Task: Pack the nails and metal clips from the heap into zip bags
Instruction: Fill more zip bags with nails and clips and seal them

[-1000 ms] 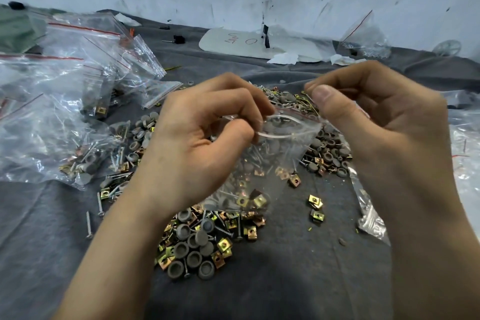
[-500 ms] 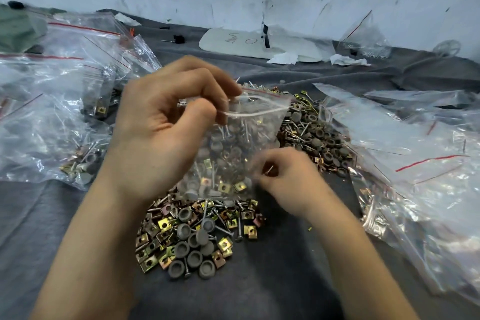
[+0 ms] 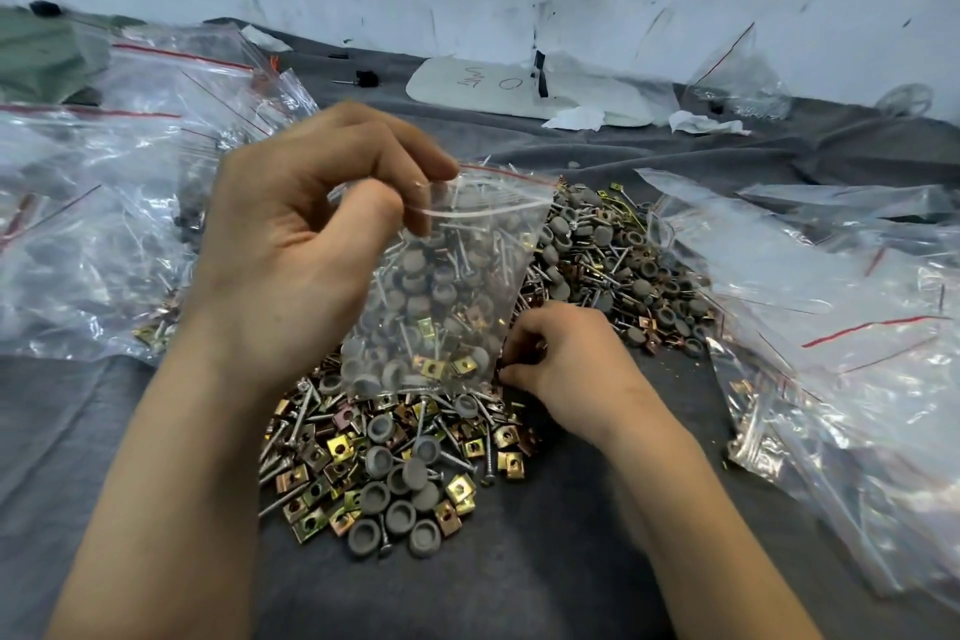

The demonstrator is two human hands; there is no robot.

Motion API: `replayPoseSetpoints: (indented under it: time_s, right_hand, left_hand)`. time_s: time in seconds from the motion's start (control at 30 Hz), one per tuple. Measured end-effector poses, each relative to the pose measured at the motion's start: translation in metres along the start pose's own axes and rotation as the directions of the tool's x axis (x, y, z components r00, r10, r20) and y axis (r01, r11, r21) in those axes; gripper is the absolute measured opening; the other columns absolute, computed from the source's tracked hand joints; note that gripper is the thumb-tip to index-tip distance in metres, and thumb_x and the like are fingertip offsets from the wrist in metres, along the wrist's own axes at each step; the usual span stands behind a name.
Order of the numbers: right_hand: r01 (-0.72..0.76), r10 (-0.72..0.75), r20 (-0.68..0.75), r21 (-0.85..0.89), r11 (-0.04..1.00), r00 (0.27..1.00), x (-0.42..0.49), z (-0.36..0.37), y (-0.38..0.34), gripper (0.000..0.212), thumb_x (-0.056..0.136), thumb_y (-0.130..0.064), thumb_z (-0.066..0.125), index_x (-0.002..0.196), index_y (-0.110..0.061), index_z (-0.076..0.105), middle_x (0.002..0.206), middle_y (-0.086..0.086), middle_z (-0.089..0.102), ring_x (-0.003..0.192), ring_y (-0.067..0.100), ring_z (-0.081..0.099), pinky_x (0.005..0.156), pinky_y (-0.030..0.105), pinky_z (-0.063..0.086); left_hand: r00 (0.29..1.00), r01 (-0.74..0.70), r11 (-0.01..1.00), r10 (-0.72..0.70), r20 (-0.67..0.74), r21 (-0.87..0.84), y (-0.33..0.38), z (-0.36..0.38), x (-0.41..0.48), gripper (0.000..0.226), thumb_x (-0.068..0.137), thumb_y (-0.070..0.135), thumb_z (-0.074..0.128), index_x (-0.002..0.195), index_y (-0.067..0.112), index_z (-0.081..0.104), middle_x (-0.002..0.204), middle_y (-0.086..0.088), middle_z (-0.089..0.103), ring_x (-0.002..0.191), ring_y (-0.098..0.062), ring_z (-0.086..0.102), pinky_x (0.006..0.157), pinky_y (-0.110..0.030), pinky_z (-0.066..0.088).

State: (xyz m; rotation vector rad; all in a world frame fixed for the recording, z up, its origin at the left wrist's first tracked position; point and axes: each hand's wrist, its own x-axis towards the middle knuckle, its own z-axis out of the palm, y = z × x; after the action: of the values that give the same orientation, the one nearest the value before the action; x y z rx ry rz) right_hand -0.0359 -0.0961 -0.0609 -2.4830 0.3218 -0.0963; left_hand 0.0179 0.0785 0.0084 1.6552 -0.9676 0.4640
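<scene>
My left hand (image 3: 306, 250) pinches the top edge of a small clear zip bag (image 3: 452, 286) and holds it up over the table. The bag's mouth gapes open, and it holds nails, grey caps and brass-coloured metal clips. Below it lies the heap (image 3: 395, 463) of nails, clips and grey caps on the grey cloth (image 3: 545, 561). More of the heap (image 3: 623, 265) spreads behind to the right. My right hand (image 3: 561, 353) is low at the heap beside the bag's bottom corner, fingers curled down onto the pieces; what they hold is hidden.
Filled zip bags (image 3: 104, 234) pile up on the left. Clear bags with red seal lines (image 3: 841, 343) lie on the right. A white board (image 3: 519, 88) and crumpled paper (image 3: 706, 124) lie at the back by the wall.
My right hand let go of the bag's top and dropped to the heap beside the bag's bottom. My left hand shifted the bag up and left, keeping its pinch on the top edge.
</scene>
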Motion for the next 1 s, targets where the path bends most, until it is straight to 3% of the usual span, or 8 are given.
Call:
replayPoseSetpoints:
  time_s: [0.27,0.37,0.43,0.53,0.63,0.73,0.9,1.0]
  right_hand:
    - [0.062,-0.067,0.068,0.071,0.996,0.995,-0.003,-0.003,0.003,0.019,0.077,-0.008,0.073,0.082,-0.018,0.058,0.085,0.001,0.062,0.080,0.022,0.060,0.075,0.040,0.054]
    - [0.073,-0.080,0.066,0.104,0.992,0.995,-0.005,-0.015,0.005,0.030,0.074,-0.006,0.073,0.074,-0.024,0.050,0.073,-0.005,0.055,0.065,0.012,0.052,0.061,0.022,0.048]
    - [0.084,-0.091,0.038,0.161,0.983,0.995,-0.006,-0.029,0.006,0.028,0.074,-0.002,0.070,0.076,-0.024,0.053,0.069,-0.006,0.053,0.057,0.004,0.046,0.054,0.014,0.041]
    - [0.112,-0.115,-0.004,0.249,0.962,0.993,-0.011,-0.048,0.010,0.024,0.075,0.001,0.067,0.080,-0.022,0.060,0.073,0.000,0.060,0.058,0.002,0.049,0.057,0.019,0.044]
    - [0.157,-0.134,-0.087,0.355,0.922,0.987,-0.016,-0.059,0.012,0.023,0.077,0.002,0.065,0.080,-0.021,0.066,0.073,0.008,0.064,0.061,0.013,0.057,0.060,0.026,0.048]
    - [0.256,-0.178,-0.196,0.513,0.819,0.964,-0.021,-0.068,0.009,0.022,0.077,0.000,0.067,0.075,-0.022,0.069,0.068,0.001,0.065,0.064,0.013,0.062,0.062,0.024,0.050]
    - [0.442,-0.265,-0.354,0.701,0.560,0.897,-0.038,-0.086,-0.006,0.012,0.066,-0.019,0.070,0.077,-0.025,0.071,0.075,-0.004,0.066,0.074,0.014,0.062,0.072,0.022,0.049]
    - [0.554,-0.337,-0.449,0.558,0.618,0.828,-0.048,-0.090,-0.021,0.014,0.074,-0.011,0.070,0.079,-0.024,0.069,0.077,-0.007,0.068,0.073,0.006,0.061,0.068,0.015,0.046]
  left_hand:
    - [0.998,0.040,0.999,-0.039,0.049,-0.025,0.009,0.002,0.003,0.018,0.082,0.022,0.043,0.074,0.030,0.057,0.094,-0.017,0.067,0.084,-0.030,0.064,0.078,-0.048,0.053]
    - [0.998,0.054,0.997,-0.052,0.045,-0.050,0.008,0.002,0.002,0.018,0.081,0.023,0.043,0.078,0.031,0.059,0.094,-0.016,0.067,0.083,-0.029,0.064,0.078,-0.048,0.054]
    - [0.997,0.073,0.995,-0.071,0.038,-0.065,0.009,0.001,0.003,0.017,0.079,0.022,0.043,0.068,0.026,0.055,0.091,-0.012,0.068,0.081,-0.025,0.064,0.077,-0.047,0.055]
    - [0.997,0.066,0.996,-0.064,0.041,-0.053,0.011,0.001,0.003,0.019,0.075,0.015,0.041,0.066,0.021,0.056,0.094,-0.006,0.067,0.080,-0.021,0.065,0.074,-0.041,0.057]
    - [0.998,0.043,0.999,-0.042,0.054,-0.026,0.012,0.003,0.004,0.023,0.074,0.004,0.044,0.068,0.020,0.059,0.091,-0.005,0.067,0.080,-0.020,0.064,0.071,-0.026,0.052]
    - [0.994,0.028,0.999,-0.025,0.107,-0.026,0.015,0.007,0.003,0.019,0.075,0.008,0.044,0.067,0.019,0.058,0.090,-0.004,0.068,0.080,-0.016,0.063,0.070,-0.019,0.047]
    - [0.985,0.056,0.997,-0.045,0.167,-0.058,0.024,0.022,0.000,0.020,0.072,0.018,0.041,0.062,0.015,0.058,0.090,-0.001,0.068,0.081,-0.020,0.064,0.063,-0.038,0.051]
    - [0.981,0.029,0.999,-0.023,0.191,-0.028,0.028,0.028,0.000,0.020,0.072,0.019,0.042,0.060,0.017,0.058,0.091,0.002,0.068,0.080,-0.020,0.064,0.063,-0.044,0.048]
